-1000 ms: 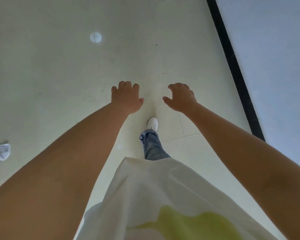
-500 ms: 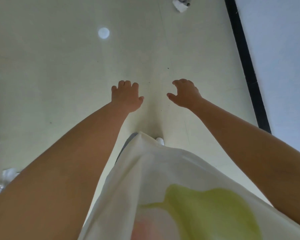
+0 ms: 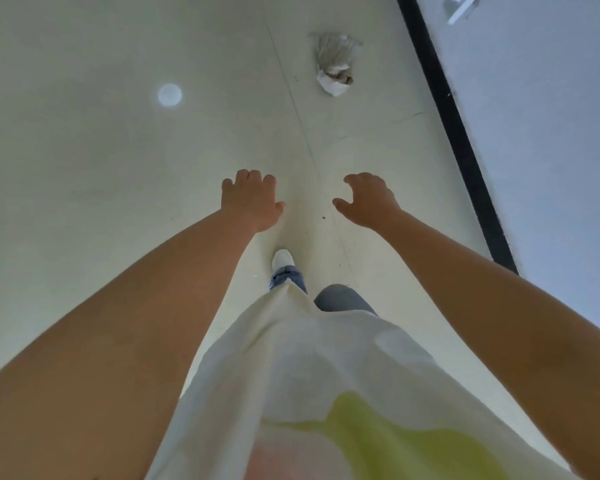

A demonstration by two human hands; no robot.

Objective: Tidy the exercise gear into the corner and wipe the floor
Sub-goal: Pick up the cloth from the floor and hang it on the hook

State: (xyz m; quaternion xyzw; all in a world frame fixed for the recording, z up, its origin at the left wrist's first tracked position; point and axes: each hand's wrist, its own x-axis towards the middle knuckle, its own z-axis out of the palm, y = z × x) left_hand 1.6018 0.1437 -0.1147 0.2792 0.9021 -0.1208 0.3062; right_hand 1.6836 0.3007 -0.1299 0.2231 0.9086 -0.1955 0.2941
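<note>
Both my arms reach forward over the pale tiled floor. My left hand is held palm down with fingers slightly curled and holds nothing. My right hand is beside it, fingers apart and bent, also with nothing in it. A crumpled white plastic bag lies on the floor ahead of my right hand, well beyond reach and close to the wall. No exercise gear shows in this view.
A black skirting strip runs along the grey wall on the right. A round bright light spot reflects on the floor at upper left. My white shoe steps forward below my hands.
I have walked forward along the wall; the white bag has come down into view from the top edge. My hands stay empty and in the same pose.
</note>
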